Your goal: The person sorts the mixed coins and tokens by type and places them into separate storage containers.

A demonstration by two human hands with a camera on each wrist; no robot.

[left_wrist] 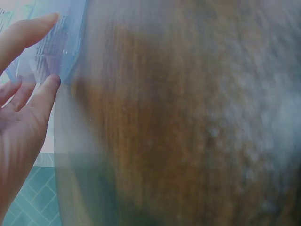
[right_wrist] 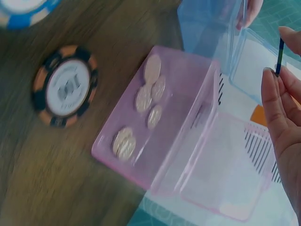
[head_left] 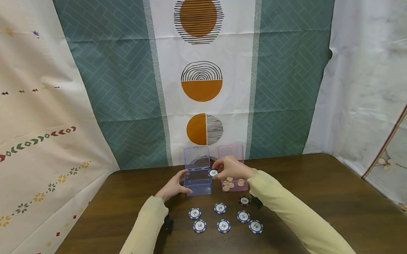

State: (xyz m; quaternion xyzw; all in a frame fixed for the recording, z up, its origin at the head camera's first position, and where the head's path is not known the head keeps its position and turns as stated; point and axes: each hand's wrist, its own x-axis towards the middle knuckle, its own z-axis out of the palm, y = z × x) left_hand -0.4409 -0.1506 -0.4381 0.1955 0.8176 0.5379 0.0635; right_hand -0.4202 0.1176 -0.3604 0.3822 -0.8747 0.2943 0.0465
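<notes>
My left hand [head_left: 176, 185] grips the left end of an open clear blue box [head_left: 198, 183], thumb at its front and fingers at its back. In the left wrist view, fingertips [left_wrist: 49, 87] touch the blue box [left_wrist: 51, 47]. My right hand [head_left: 217, 170] pinches a dark chip marked 50 [head_left: 213, 173] just above the blue box's right edge. The right wrist view shows that chip [right_wrist: 280, 56] edge-on between the fingers [right_wrist: 275, 94], over the blue box [right_wrist: 211, 28]. Beside it lies an open pink box [head_left: 233, 184] holding several coins [right_wrist: 150, 101].
Several blue chips marked 10 [head_left: 222, 225] lie in two rows on the brown table [head_left: 333, 196] in front of the boxes. A black and orange chip [head_left: 244, 201] lies near the pink box. Patterned cloth backdrops hang behind and at both sides.
</notes>
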